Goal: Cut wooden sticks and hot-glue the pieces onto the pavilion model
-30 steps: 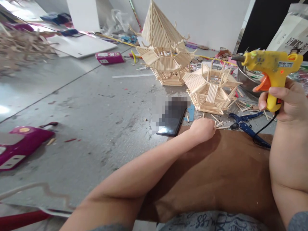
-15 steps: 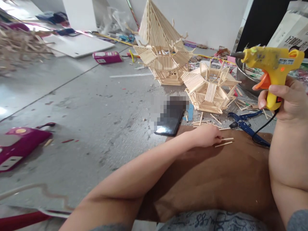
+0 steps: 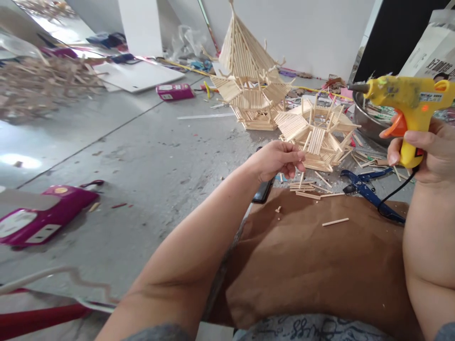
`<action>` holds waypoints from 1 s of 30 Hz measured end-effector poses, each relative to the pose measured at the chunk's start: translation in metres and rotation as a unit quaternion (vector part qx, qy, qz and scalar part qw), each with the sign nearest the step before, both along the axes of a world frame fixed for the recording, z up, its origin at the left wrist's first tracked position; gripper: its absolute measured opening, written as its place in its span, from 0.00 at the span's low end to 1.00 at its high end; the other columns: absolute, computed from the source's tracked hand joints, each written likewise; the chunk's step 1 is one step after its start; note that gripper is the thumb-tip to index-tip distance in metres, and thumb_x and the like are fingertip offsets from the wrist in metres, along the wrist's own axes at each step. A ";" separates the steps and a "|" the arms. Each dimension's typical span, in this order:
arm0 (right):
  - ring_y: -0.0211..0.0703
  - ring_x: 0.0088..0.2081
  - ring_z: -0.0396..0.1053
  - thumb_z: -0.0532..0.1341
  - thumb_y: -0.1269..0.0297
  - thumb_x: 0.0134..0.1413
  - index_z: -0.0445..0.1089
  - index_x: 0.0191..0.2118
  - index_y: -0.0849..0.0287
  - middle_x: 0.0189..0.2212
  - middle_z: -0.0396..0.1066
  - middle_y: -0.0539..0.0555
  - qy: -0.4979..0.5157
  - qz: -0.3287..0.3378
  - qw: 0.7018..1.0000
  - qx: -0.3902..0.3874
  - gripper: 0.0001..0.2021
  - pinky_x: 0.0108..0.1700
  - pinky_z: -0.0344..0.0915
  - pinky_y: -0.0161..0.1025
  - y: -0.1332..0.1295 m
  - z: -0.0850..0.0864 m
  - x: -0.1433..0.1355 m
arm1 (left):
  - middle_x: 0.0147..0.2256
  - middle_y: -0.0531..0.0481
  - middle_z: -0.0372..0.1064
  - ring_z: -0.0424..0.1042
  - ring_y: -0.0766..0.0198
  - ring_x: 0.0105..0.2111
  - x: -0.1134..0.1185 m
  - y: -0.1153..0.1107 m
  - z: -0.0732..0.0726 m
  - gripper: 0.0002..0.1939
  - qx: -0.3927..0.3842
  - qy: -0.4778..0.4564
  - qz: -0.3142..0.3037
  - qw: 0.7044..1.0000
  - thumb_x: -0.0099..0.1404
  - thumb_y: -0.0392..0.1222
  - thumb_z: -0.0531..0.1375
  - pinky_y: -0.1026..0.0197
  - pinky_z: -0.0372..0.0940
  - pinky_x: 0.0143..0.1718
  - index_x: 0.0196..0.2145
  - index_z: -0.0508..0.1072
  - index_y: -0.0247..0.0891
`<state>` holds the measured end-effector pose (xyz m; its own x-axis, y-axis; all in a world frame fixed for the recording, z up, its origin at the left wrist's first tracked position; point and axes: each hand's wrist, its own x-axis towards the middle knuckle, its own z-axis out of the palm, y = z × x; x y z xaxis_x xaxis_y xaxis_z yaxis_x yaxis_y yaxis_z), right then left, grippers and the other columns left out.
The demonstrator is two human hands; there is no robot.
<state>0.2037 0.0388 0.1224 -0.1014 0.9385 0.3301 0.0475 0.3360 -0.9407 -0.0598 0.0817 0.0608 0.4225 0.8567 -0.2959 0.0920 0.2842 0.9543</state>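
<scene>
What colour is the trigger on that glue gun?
The trigger is orange, on a yellow glue gun; best seen in the head view.

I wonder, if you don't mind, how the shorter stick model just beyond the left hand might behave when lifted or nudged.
The shorter stick model is probably light for its size, being thin sticks with open gaps. Its top looks fragile, where slender sticks jut upward. The broad, low shape suggests little tendency to tip.
</scene>
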 end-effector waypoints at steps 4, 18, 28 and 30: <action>0.36 0.15 0.64 0.60 0.70 0.41 0.72 0.32 0.57 0.27 0.70 0.50 -0.002 -0.004 1.000 -0.001 0.08 0.15 0.57 0.38 -0.001 0.000 -0.001 | 0.15 0.53 0.67 0.60 0.75 0.10 0.010 0.005 -0.014 0.10 -0.028 -0.016 0.047 0.998 0.59 0.37 0.57 0.71 0.51 0.12 0.21 0.64 0.33; 0.35 0.16 0.64 0.60 0.69 0.41 0.72 0.33 0.57 0.26 0.70 0.49 -0.010 0.014 1.000 -0.019 0.09 0.16 0.58 0.36 0.000 0.000 -0.005 | 0.13 0.55 0.64 0.60 0.75 0.09 0.020 0.016 -0.027 0.12 -0.051 -0.105 0.063 0.991 0.62 0.39 0.53 0.71 0.52 0.11 0.21 0.62 0.34; 0.34 0.16 0.64 0.60 0.69 0.41 0.71 0.33 0.57 0.27 0.70 0.49 -0.017 0.021 0.999 -0.018 0.08 0.16 0.58 0.35 0.001 -0.002 -0.006 | 0.12 0.56 0.62 0.58 0.75 0.08 0.024 0.016 -0.028 0.14 -0.069 -0.102 0.085 0.989 0.62 0.43 0.53 0.70 0.50 0.10 0.21 0.62 0.34; 0.34 0.16 0.64 0.60 0.69 0.41 0.71 0.33 0.57 0.27 0.70 0.49 -0.015 0.020 0.999 -0.020 0.08 0.16 0.59 0.35 0.001 -0.002 -0.006 | 0.12 0.56 0.62 0.58 0.75 0.08 0.025 0.015 -0.027 0.14 -0.069 -0.105 0.089 0.988 0.62 0.42 0.53 0.70 0.50 0.10 0.21 0.61 0.34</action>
<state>0.1975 0.0396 0.1202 -0.1483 0.9458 0.2890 0.0638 0.3008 -0.9515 -0.0353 0.0970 0.0342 0.3336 0.8805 -0.3367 -0.1675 0.4068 0.8980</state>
